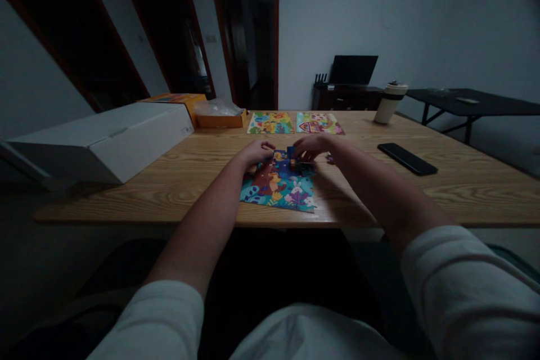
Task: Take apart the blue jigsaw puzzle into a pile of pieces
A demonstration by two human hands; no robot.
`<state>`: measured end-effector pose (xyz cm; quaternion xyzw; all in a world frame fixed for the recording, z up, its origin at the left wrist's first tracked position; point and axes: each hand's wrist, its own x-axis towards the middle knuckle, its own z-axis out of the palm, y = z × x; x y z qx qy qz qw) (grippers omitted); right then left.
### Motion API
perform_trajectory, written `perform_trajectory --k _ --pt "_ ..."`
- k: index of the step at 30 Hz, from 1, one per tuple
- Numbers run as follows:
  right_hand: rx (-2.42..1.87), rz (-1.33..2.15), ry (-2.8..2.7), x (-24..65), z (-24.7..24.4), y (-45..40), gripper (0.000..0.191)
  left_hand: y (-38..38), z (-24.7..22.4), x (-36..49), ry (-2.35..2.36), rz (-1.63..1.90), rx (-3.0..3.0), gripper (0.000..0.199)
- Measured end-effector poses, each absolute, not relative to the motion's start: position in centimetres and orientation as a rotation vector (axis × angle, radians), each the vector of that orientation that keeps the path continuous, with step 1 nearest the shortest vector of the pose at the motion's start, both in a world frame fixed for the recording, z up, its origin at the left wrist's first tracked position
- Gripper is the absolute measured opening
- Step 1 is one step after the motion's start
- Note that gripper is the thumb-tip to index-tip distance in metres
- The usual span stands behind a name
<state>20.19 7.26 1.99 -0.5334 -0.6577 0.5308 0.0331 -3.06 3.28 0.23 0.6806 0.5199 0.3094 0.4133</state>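
Blue-and-teal flat jigsaw puzzle with animals on it is seen in the head view, laid on the light brown wooden table, close to the near edge and between the two arms. A bunny and an orange animal are printed on it, and bumpy puzzle edges are shown on its right side.

The bare left hand is placed at the top left of the puzzle, with its fingers curled in. Whether anything is pinched there cannot be made out. The bare right hand is held over the top right part, with its fingers bent down. A small blue bit of puzzle is seen by its fingertips, but whether it is gripped is too dark to be sure.

The puzzle looks like thin card, so it is probably light and a bit stiff. It could be bent or pulled apart at the joins if one corner is lifted. Loose bits are best held by their edges with finger and thumb, and the joined part is best pressed flat with the other hand.

Farther back, a yellow-and-green animal picture and a pink-and-green picture are laid side by side. On the right, a flat black phone is set down.
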Motion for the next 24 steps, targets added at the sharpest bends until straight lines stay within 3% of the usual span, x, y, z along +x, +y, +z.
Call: perform_trajectory --k 10,18,24 --pt "-1.329 1.512 -1.868 20.4 0.5 4.3 0.026 3.5 0.1 -3.3 1.395 0.724 1.763 0.02" --pt "-1.057 1.654 -1.741 20.3 0.3 2.4 0.037 3.7 0.2 -3.5 1.329 0.744 1.751 0.024" --pt "-0.932 1.513 -1.704 19.6 0.6 1.5 0.023 4.0 0.6 -3.6 1.249 0.833 1.789 0.031"
